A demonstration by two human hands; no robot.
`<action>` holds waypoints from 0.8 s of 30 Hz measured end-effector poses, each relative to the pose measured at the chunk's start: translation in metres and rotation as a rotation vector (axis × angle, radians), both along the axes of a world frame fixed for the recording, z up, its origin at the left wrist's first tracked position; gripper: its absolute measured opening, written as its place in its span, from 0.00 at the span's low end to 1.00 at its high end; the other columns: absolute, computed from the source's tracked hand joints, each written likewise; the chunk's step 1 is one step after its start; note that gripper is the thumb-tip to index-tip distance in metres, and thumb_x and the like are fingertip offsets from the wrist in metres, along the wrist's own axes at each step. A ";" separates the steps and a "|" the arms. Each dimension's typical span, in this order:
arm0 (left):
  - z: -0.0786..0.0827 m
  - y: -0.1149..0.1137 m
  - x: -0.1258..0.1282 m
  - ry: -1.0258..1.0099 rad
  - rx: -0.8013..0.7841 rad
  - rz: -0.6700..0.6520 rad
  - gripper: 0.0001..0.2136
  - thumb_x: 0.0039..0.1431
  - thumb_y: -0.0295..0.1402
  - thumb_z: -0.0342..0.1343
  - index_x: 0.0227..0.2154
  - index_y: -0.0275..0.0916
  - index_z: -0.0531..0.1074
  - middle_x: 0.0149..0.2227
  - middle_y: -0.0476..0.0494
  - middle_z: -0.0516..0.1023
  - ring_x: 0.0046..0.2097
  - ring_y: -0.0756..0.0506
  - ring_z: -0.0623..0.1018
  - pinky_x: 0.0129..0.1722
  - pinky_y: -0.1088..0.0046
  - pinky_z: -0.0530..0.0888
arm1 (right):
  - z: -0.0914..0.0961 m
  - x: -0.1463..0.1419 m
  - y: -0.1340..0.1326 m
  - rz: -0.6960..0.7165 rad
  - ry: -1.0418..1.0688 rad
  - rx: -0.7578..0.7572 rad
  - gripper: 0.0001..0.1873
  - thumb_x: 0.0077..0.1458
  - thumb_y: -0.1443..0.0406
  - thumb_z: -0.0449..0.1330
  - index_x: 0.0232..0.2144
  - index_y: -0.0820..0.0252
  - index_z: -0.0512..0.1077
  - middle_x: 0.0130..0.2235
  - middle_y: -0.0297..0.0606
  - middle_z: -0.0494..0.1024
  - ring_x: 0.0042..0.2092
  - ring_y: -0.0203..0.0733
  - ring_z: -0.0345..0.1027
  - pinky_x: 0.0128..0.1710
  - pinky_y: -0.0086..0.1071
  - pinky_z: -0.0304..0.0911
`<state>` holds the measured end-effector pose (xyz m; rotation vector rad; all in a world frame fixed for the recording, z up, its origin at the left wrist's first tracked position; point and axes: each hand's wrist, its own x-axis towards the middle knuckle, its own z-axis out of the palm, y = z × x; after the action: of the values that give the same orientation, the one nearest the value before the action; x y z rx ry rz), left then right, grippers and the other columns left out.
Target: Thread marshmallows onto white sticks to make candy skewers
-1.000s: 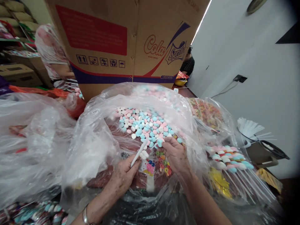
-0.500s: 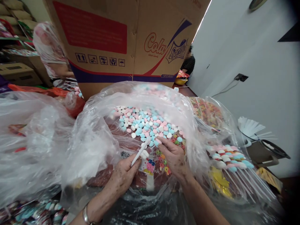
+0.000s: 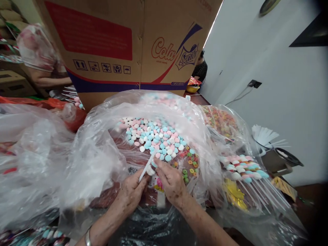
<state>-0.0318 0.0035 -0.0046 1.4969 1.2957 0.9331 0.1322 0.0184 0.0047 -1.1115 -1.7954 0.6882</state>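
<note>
My left hand [image 3: 133, 186] is closed round a white plastic stick [image 3: 146, 168], which slants up and to the right. White candy pieces [image 3: 150, 171] sit beside the stick at the fingertips; whether they are threaded on something is hard to tell. Close by, my right hand [image 3: 172, 182] pinches a pale blue candy [image 3: 154, 163] next to the white ones. Just beyond the fingers, a pile of pink, blue and white candies [image 3: 153, 136] spills from a clear plastic bag [image 3: 99, 136]. Small ring-shaped gummies [image 3: 191, 162] lie to the right of the pile.
A large cardboard box [image 3: 107, 82] stands behind the bag. Finished-looking candy skewers [image 3: 246, 167] in clear wrap lie at the right, near yellow ties [image 3: 234, 194] and a container of white sticks [image 3: 266, 136]. Another person [image 3: 41, 58] is at the left; one more sits behind the box.
My right hand has moved left and down from the candy pile to my left hand, bringing a pale blue candy. The whole view has shifted slightly to the right.
</note>
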 end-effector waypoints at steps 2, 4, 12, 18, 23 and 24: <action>0.002 0.001 0.000 0.007 -0.007 0.014 0.14 0.61 0.41 0.48 0.24 0.41 0.69 0.19 0.54 0.67 0.23 0.48 0.66 0.25 0.74 0.63 | 0.007 0.002 0.002 0.032 -0.039 0.000 0.20 0.62 0.65 0.53 0.54 0.51 0.73 0.53 0.37 0.78 0.53 0.43 0.73 0.55 0.37 0.67; 0.004 0.001 0.000 0.014 -0.019 0.026 0.16 0.60 0.42 0.49 0.20 0.41 0.67 0.18 0.54 0.68 0.23 0.48 0.66 0.25 0.74 0.63 | 0.015 0.013 0.009 -0.017 -0.060 -0.001 0.19 0.62 0.63 0.53 0.53 0.49 0.74 0.51 0.35 0.79 0.51 0.43 0.74 0.53 0.36 0.68; 0.004 0.003 0.001 0.010 -0.033 0.009 0.17 0.59 0.43 0.48 0.18 0.41 0.65 0.18 0.54 0.67 0.22 0.49 0.66 0.25 0.74 0.62 | 0.027 0.110 0.058 -0.418 -0.742 -0.051 0.14 0.59 0.70 0.50 0.33 0.61 0.77 0.36 0.44 0.80 0.38 0.45 0.72 0.40 0.34 0.62; -0.002 0.002 -0.002 0.023 -0.043 0.014 0.16 0.60 0.42 0.48 0.19 0.41 0.65 0.18 0.55 0.66 0.22 0.49 0.65 0.25 0.74 0.61 | 0.024 0.102 0.062 -0.361 -1.003 -0.144 0.12 0.59 0.72 0.50 0.37 0.61 0.74 0.41 0.45 0.78 0.41 0.43 0.70 0.39 0.30 0.58; -0.006 0.002 -0.002 -0.024 -0.049 0.004 0.15 0.61 0.41 0.49 0.21 0.41 0.66 0.19 0.56 0.67 0.23 0.50 0.65 0.25 0.75 0.61 | 0.012 0.097 0.068 -0.298 -1.089 -0.130 0.14 0.54 0.76 0.53 0.40 0.63 0.72 0.45 0.49 0.76 0.47 0.47 0.67 0.46 0.32 0.57; -0.006 0.003 -0.001 -0.029 -0.050 0.006 0.15 0.61 0.41 0.49 0.21 0.41 0.66 0.19 0.56 0.67 0.23 0.50 0.65 0.25 0.75 0.61 | 0.010 0.099 0.070 -0.290 -1.080 -0.133 0.14 0.54 0.77 0.52 0.40 0.63 0.72 0.46 0.50 0.76 0.47 0.48 0.67 0.46 0.33 0.57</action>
<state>-0.0331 0.0060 -0.0106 1.4373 1.2942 0.9166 0.2314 0.0881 0.0149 -2.0194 -2.3675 -0.0320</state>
